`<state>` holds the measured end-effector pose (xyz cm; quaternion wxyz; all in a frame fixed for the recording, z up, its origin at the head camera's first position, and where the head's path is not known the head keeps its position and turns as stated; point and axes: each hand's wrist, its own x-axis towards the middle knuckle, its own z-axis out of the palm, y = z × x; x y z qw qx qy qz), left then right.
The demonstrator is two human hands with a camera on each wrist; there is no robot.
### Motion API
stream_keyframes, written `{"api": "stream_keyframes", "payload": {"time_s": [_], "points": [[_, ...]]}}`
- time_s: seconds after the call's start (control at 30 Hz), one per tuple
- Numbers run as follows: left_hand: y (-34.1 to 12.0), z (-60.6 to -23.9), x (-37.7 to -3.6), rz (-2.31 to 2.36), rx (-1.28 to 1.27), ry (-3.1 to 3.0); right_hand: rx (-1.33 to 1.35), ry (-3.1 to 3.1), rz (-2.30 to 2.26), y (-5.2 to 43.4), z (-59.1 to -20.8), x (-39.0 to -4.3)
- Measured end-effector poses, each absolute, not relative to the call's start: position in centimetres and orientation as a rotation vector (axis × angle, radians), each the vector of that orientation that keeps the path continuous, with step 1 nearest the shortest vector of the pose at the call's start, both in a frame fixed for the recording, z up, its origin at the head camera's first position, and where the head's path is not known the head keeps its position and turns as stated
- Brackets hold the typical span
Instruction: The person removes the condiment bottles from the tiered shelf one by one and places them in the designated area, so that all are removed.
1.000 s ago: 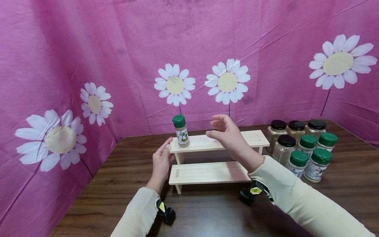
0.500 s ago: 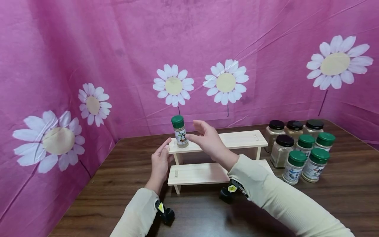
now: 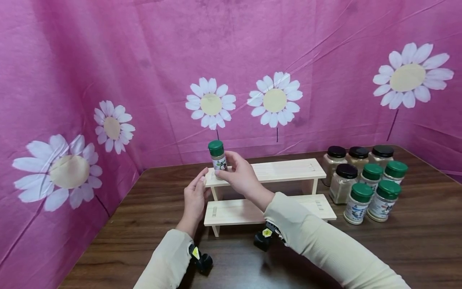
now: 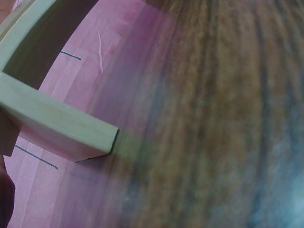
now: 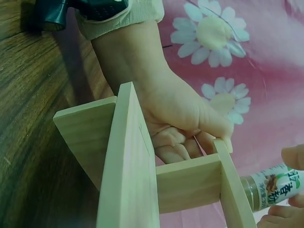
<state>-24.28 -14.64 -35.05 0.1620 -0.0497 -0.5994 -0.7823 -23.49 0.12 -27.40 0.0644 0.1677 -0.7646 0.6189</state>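
A green-capped spice jar (image 3: 217, 156) stands upright at the left end of the upper board of a two-tier wooden shelf (image 3: 281, 170). My right hand (image 3: 243, 174) grips this jar from the right, thumb across its front and fingers behind. In the right wrist view the jar's label (image 5: 278, 185) shows between thumb and fingers. My left hand (image 3: 194, 200) holds the upper board's left end. Seen from the right wrist, that left hand (image 5: 180, 109) has a fingertip on the board's edge and other fingers curled below it. The left wrist view catches mostly shelf wood (image 4: 57, 114) and tabletop.
Right of the shelf stands a group of jars: several with black lids (image 3: 343, 182) and several with green caps (image 3: 384, 200). The lower board (image 3: 234, 211) juts toward me. A pink flowered cloth (image 3: 151, 60) hangs behind the brown wooden table (image 3: 140, 224).
My right hand has moved left from above the upper board's middle to the green-capped spice jar and taken hold of it. The left hand has stayed at the shelf's end.
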Motion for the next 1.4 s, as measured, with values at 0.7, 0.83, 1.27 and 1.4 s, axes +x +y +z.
{"api": "stream_keyframes", "payload": {"time_s": [0.7, 0.83, 1.27, 1.4], "points": [[-14.7, -34.8, -24.3, -2.232, -0.157, -1.714, 0.424, -2.311, 1.646, -1.0, -27.5, -23.5], [-14.7, -34.8, -24.2, -2.238, -0.15, -1.714, 0.404, -2.294, 1.667, -1.0, -27.5, -23.4], [-14.6, -35.0, -24.3, -2.229, -0.14, -1.706, 0.445, -2.064, 1.734, -0.2, -28.2, -23.7], [-14.5, -34.9, -24.3, -2.225, -0.137, -1.704, 0.49, -1.967, 1.729, 0.2, -28.6, -23.7]]}}
